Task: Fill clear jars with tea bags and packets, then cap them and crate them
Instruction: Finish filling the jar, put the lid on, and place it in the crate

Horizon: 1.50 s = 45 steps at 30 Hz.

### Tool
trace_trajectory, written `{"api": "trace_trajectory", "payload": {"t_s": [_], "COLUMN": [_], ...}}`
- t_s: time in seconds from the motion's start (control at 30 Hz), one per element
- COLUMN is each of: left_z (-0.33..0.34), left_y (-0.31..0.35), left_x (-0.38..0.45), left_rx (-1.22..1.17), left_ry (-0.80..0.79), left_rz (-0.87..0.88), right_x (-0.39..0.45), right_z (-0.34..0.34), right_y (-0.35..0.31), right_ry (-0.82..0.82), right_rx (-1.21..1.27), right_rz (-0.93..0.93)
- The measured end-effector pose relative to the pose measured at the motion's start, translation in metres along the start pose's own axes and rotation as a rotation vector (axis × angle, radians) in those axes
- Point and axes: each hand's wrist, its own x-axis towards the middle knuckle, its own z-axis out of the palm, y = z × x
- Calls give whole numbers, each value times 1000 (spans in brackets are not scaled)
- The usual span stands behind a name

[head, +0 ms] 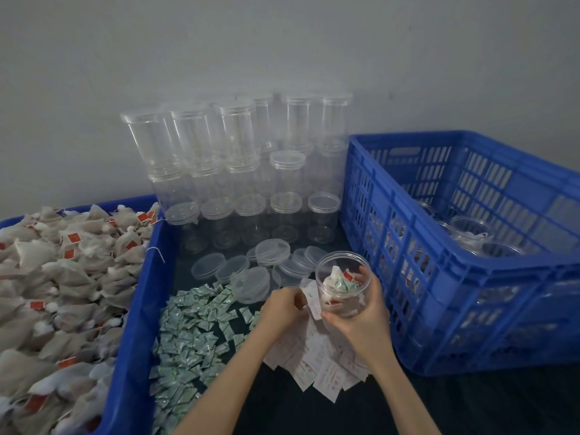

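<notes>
Clear plastic, the open jar (342, 282) at lower centre-right of the frame is held tilted in the right hand (361, 318), whose grip is wrapped round its lower wall, apparently so that the mouth faces the left hand (282, 309); tea bags and a green packet are already seen inside. A white packet (312, 304) is pinched in the left hand's grip just beside the jar, above the heap of white packets (317, 365) on the dark counter (314, 412). Loose lids (251, 271) are kept close behind and the blue crate (470, 277) at right, presumably for capping and crating within easy reach.
</notes>
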Motion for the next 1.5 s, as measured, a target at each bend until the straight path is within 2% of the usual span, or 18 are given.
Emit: {"api": "trace_trajectory", "payload": {"t_s": [0.17, 0.3, 0.43, 0.57, 0.63, 0.7, 0.77, 0.8, 0.93, 1.03, 1.1, 1.23, 1.37, 1.4, 1.5], "left_z": [-7, -18, -38, -64, -79, -93, -98, -96, -81, -74, -72, -75, -81, -81, -73], "left_y": [-7, -12, -5, 11, 22, 39, 55, 62, 78, 82, 84, 79, 57, 50, 36], "left_x": [4, 5, -2, -19, -26, -33, -35, -36, -33, -31, -30, -34, -40, -42, -49], "left_rx": [-168, -149, 32, 151, -37, -336, -519, -525, -137, 187, 260, 71, -354, -422, -527], "left_ry": [-66, -75, 52, 315, 436, 462, 389, 336, 198, 236, 268, 249, 226, 178, -92], "left_rz": [-90, -110, -149, -105, -18, 86, 149, 164, 180, 225, 275, 347, 360, 342, 334], "right_x": [3, 3, 4, 4, 2, 1, 0, -1, -2, -3, -3, -4, -3, -2, 4], "right_z": [-9, -11, -9, -5, -1, 4, 8, 10, 14, 14, 14, 12, 10, 10, 16], "right_y": [9, 13, 15, 15, 15, 15, 12, 10, 3, 1, 1, 0, -6, -8, -21], "right_ry": [21, 24, 40, 3, -25, -43, -61, -70, -87, -92, -102, -102, -99, -102, -139], "right_rx": [-26, -44, -54, -68, -56, -56, -57, -51, -13, -27, -30, -47, -68, -73, -88], "right_rz": [9, 25, 40, 44, 53, 46, 29, 20, 20, 2, 11, 17, 20, 26, 12]}}
